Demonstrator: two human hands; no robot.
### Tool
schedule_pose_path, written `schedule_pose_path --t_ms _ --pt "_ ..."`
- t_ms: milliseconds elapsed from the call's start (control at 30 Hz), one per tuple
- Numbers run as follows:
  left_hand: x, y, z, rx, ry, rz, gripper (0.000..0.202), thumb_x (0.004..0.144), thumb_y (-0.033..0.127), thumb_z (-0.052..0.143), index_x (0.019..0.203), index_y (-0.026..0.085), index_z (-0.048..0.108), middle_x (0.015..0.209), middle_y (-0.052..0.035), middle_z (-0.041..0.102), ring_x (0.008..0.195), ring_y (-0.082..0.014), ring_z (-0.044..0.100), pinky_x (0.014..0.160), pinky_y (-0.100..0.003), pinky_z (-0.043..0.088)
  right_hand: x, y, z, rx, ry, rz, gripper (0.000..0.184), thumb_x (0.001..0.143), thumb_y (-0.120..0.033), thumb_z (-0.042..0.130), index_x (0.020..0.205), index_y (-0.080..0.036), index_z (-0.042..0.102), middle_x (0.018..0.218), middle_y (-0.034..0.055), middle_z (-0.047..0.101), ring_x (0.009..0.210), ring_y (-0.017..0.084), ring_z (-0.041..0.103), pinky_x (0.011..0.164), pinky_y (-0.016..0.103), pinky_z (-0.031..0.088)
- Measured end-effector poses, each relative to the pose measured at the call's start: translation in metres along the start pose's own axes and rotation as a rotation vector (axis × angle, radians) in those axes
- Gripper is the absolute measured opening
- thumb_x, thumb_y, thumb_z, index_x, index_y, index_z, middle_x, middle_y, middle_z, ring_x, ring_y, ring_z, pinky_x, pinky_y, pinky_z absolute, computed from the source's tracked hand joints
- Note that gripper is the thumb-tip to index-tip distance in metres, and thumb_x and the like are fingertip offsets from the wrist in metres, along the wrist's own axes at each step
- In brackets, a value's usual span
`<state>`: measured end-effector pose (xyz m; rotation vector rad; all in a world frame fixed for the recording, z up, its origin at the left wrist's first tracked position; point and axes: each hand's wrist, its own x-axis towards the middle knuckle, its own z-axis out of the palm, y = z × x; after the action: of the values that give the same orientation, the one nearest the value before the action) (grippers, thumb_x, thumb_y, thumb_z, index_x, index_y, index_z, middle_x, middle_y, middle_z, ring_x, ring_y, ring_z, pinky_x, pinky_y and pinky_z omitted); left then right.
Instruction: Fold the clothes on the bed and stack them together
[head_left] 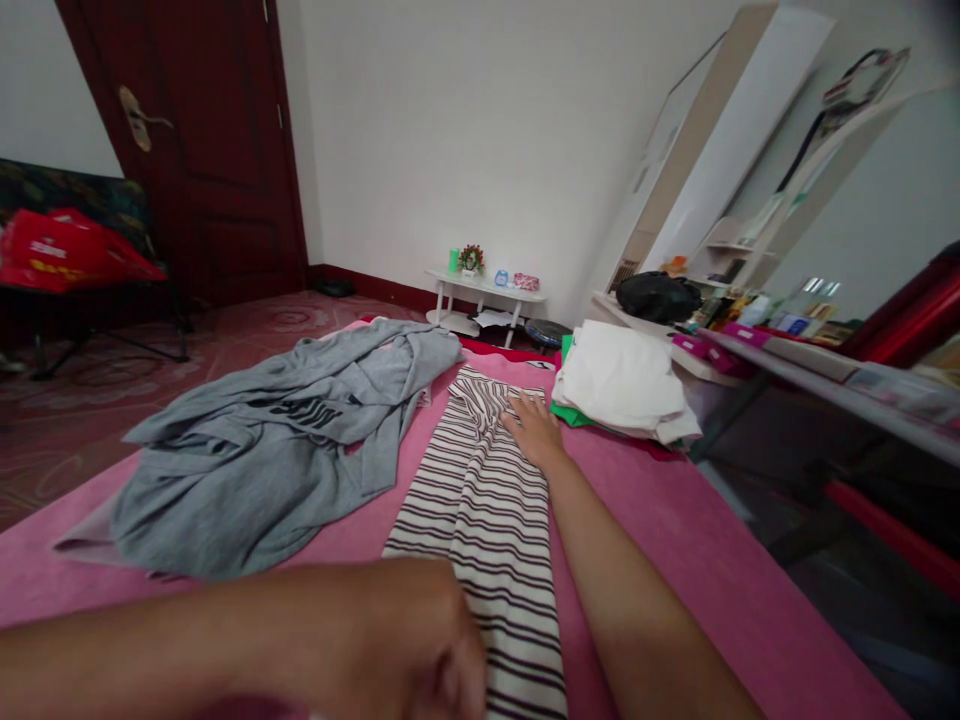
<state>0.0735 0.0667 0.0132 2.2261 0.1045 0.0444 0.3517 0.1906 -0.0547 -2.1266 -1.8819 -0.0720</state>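
A striped white and dark garment point(480, 500), folded into a long strip, lies on the pink bedsheet point(675, 520). My right hand point(531, 425) rests flat on its far right part, fingers stretched out. My left hand point(420, 640) is close to the camera at the near end of the striped garment, fingers curled into a fist; what they hold, if anything, is hidden. A crumpled grey sweatshirt point(277, 450) lies to the left of the striped garment.
A stack of folded white and green clothes point(622, 385) sits at the far right of the bed. A desk with clutter point(787, 345) stands right, a small white table point(487, 295) by the far wall, a dark red door point(202, 140) left.
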Motion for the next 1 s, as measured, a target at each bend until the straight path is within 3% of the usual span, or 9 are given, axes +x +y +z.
schedule_pose_path --t_ms 67,167,233,333,467,600,700,867,1000 --pt "0.022 -0.031 -0.031 -0.076 0.258 -0.161 0.017 0.082 0.033 0.060 0.085 0.019 0.070 0.073 0.0007 0.068 0.062 -0.0119 0.059 0.055 -0.020 0.045 0.001 -0.001 0.001 -0.013 -0.030 0.003 0.054 0.094 -0.052 0.032 0.143 -0.029 0.036 0.153 0.0020 0.027 0.142 0.028 0.016 0.110 0.051 0.019" --pt "0.051 -0.084 -0.082 0.133 0.732 -0.388 0.021 0.078 0.022 0.060 0.096 0.014 0.068 0.074 -0.0011 0.068 0.065 -0.0136 0.060 0.060 -0.021 0.046 0.002 0.000 0.001 -0.006 -0.038 0.009 0.055 0.094 -0.051 0.031 0.144 -0.028 0.034 0.154 0.0016 0.024 0.142 0.028 0.015 0.111 0.050 0.019" --pt "0.064 -0.112 -0.109 0.307 0.837 -0.482 0.024 0.077 0.018 0.059 0.099 0.014 0.070 0.085 -0.0032 0.071 0.074 -0.0153 0.063 0.067 -0.021 0.047 0.002 0.001 0.002 0.007 -0.033 0.011 0.054 0.094 -0.051 0.031 0.144 -0.029 0.034 0.154 0.0011 0.024 0.142 0.029 0.015 0.111 0.051 0.020" --pt "0.079 -0.131 -0.128 0.408 0.850 -0.546 0.019 0.079 0.019 0.058 0.090 0.017 0.074 0.087 -0.0037 0.072 0.080 -0.0177 0.064 0.073 -0.023 0.046 0.002 0.002 0.002 0.026 -0.016 0.006 0.053 0.094 -0.050 0.033 0.143 -0.030 0.037 0.153 0.0008 0.026 0.142 0.028 0.017 0.111 0.049 0.021" --pt "0.098 -0.130 -0.127 0.456 0.871 -0.627 0.026 0.085 0.034 0.054 0.077 0.017 0.073 0.079 -0.0078 0.071 0.083 -0.0228 0.065 0.077 -0.028 0.047 0.002 0.004 0.003 0.044 0.012 -0.004 0.051 0.094 -0.048 0.037 0.141 -0.028 0.041 0.152 0.0011 0.030 0.141 0.027 0.020 0.112 0.046 0.021" --pt "0.113 -0.127 -0.124 0.485 0.976 -0.732 0.029 0.087 0.030 0.052 0.107 0.014 0.065 0.110 -0.0163 0.064 0.104 -0.0288 0.060 0.089 -0.035 0.045 0.002 0.004 0.002 0.065 0.013 0.006 0.050 0.093 -0.048 0.038 0.139 -0.029 0.043 0.151 0.0006 0.031 0.140 0.026 0.021 0.112 0.046 0.022" --pt "0.120 -0.131 -0.131 0.456 1.026 -0.822 0.044 0.077 0.021 0.062 0.120 0.010 0.055 0.126 -0.0226 0.053 0.112 -0.0334 0.056 0.093 -0.040 0.044 0.002 0.004 0.002 0.070 0.018 0.007 0.049 0.093 -0.047 0.039 0.139 -0.029 0.044 0.151 0.0008 0.032 0.140 0.026 0.023 0.111 0.046 0.022" --pt "0.131 -0.142 -0.157 0.241 0.977 -0.897 0.026 0.061 0.012 0.074 0.086 0.012 0.067 0.098 -0.0142 0.067 0.103 -0.0336 0.061 0.087 -0.036 0.047 0.002 0.005 0.002 0.070 0.014 0.002 0.048 0.093 -0.045 0.039 0.138 -0.028 0.044 0.151 0.0013 0.032 0.140 0.025 0.023 0.111 0.046 0.024" --pt "0.136 -0.149 -0.174 -0.017 0.988 -0.845 0.011 0.071 0.018 0.072 0.077 0.011 0.065 0.074 -0.0059 0.065 0.083 -0.0234 0.065 0.072 -0.030 0.052 0.002 0.005 0.001 0.081 0.023 -0.006 0.048 0.093 -0.044 0.040 0.138 -0.028 0.045 0.150 0.0015 0.034 0.139 0.025 0.024 0.111 0.045 0.025"
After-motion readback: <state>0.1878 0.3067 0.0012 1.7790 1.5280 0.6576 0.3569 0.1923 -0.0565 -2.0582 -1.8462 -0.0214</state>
